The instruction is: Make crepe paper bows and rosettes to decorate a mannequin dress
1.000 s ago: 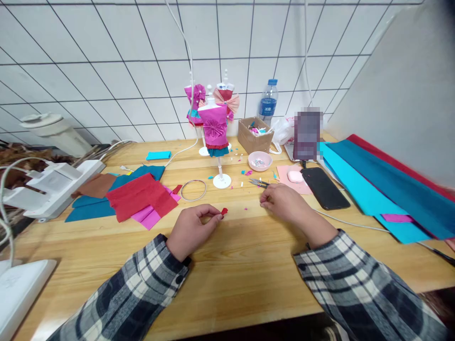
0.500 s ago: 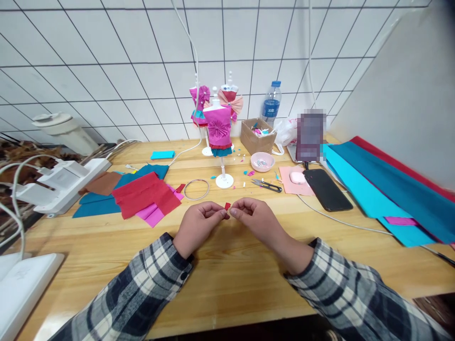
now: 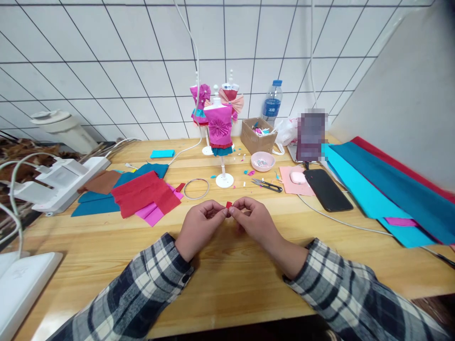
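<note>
A small piece of red crepe paper (image 3: 229,204) is pinched between the fingertips of both hands, just above the wooden table (image 3: 227,284). My left hand (image 3: 202,221) grips it from the left with thumb and forefinger. From the right, my right hand (image 3: 255,219) closes on it in the same way, the fingertips of the two hands nearly touching. The lower part of the piece is hidden by the fingers. Beyond the hands stands a miniature dress form (image 3: 219,127) in a magenta paper top with a rosette and a red and teal frill.
Red paper (image 3: 142,194) lies over teal and magenta sheets at left, beside a wire ring (image 3: 196,189). Thread snips (image 3: 267,185), a pink bowl (image 3: 263,162), a cardboard box (image 3: 259,135) and a phone (image 3: 328,190) are at right. A power strip (image 3: 74,182) stands far left.
The fingertips have drawn slightly closer together around the red piece, and the right thumb now presses against it. Nothing else on the table has moved.
</note>
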The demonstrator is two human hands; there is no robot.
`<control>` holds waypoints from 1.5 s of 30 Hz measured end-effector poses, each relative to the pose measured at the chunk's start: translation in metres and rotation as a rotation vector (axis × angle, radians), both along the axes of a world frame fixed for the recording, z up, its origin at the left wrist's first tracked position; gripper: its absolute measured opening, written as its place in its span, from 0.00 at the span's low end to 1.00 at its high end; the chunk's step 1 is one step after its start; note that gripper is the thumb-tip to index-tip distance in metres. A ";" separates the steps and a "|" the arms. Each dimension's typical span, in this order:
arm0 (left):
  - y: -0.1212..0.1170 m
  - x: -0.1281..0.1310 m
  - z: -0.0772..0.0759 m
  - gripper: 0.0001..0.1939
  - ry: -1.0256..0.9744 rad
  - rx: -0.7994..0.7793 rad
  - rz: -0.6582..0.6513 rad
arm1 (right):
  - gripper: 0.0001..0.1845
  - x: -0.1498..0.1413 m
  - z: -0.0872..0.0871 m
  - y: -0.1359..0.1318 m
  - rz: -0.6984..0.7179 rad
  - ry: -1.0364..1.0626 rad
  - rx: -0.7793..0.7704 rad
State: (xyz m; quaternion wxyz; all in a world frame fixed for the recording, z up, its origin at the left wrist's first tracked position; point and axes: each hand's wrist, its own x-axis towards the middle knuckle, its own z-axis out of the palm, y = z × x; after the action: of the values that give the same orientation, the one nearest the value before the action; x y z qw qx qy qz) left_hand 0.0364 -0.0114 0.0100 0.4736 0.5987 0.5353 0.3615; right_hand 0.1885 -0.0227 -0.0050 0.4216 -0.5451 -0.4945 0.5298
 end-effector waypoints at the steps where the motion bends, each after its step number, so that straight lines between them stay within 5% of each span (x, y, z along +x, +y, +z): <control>1: 0.000 0.000 0.000 0.11 0.016 0.011 0.001 | 0.11 0.000 0.000 0.000 0.004 -0.005 -0.003; 13: 0.001 -0.009 -0.003 0.09 0.243 0.300 -0.094 | 0.13 -0.003 -0.005 -0.001 0.003 0.059 -0.036; 20: 0.003 -0.010 -0.009 0.10 -0.006 0.112 -0.077 | 0.10 -0.002 0.000 -0.004 0.020 0.011 0.026; 27: 0.007 -0.015 -0.009 0.09 -0.273 0.005 -0.023 | 0.16 0.003 0.003 -0.002 0.098 0.277 -0.042; 31: 0.006 -0.022 -0.002 0.08 -0.048 0.172 -0.121 | 0.24 0.014 0.001 0.005 0.199 0.329 -0.155; 36: 0.004 -0.027 0.008 0.08 0.333 0.520 -0.367 | 0.16 0.034 -0.003 0.017 0.356 0.234 -0.220; 41: 0.006 -0.028 0.008 0.09 0.447 0.675 -0.565 | 0.10 0.041 -0.003 0.021 0.411 0.012 -0.058; 45: 0.005 -0.025 0.005 0.11 0.528 0.682 -0.741 | 0.04 0.040 -0.002 0.021 0.452 -0.356 0.279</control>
State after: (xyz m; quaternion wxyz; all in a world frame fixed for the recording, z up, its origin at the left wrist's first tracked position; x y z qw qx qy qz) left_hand 0.0113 -0.0061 0.0150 0.1988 0.9357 0.2426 0.1616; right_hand 0.2281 -0.0012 -0.0072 0.2709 -0.4424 -0.7369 0.4336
